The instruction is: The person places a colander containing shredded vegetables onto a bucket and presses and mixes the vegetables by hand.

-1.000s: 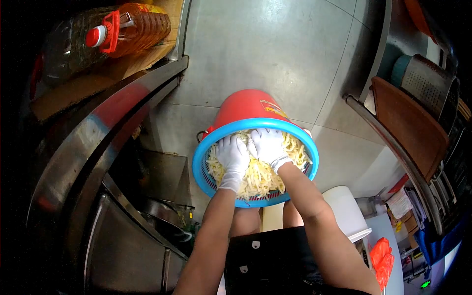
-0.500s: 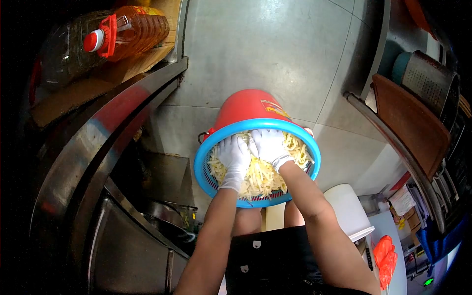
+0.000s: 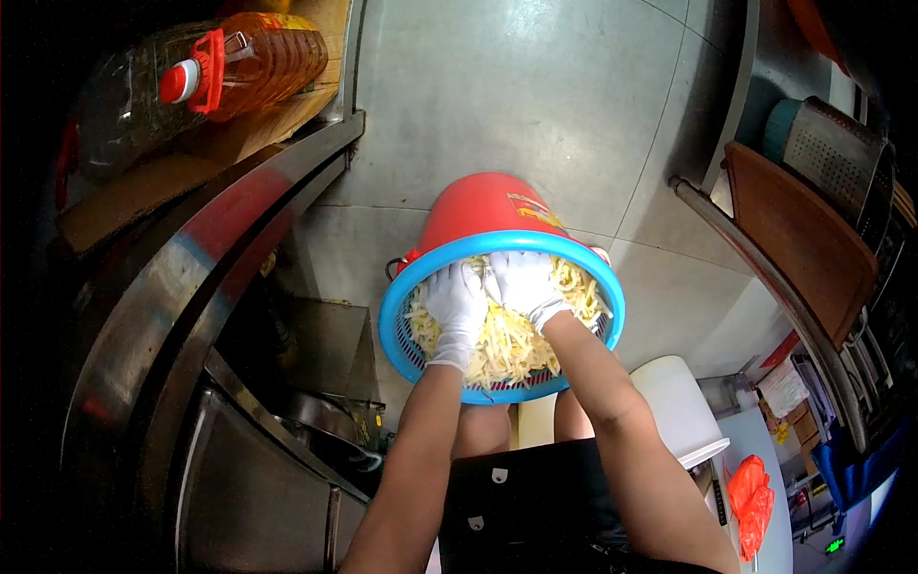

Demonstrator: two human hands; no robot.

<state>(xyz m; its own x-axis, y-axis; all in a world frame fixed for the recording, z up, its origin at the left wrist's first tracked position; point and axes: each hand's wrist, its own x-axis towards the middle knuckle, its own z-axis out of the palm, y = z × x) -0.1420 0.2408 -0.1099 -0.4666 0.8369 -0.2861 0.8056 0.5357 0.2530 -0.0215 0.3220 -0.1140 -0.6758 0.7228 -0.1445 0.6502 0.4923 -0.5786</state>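
Observation:
Pale yellow-white shredded strips fill a blue-rimmed basket, which rests tilted on a red bucket. Both my hands wear white gloves. My left hand presses on the strips at the left, its fingers spread and partly sunk in them. Beside it, slightly higher and to the right, my right hand lies on the strips with its fingers apart. The fingertips of both are partly hidden among the strips.
Metal shelving curves along the left, holding an oil bottle. A white bucket stands by my right knee. At the right are a metal rail, a brown board and a red plastic bag.
The view has shifted slightly. My two hands keep nearly the same place on the strips, and the basket and bucket have not visibly moved.

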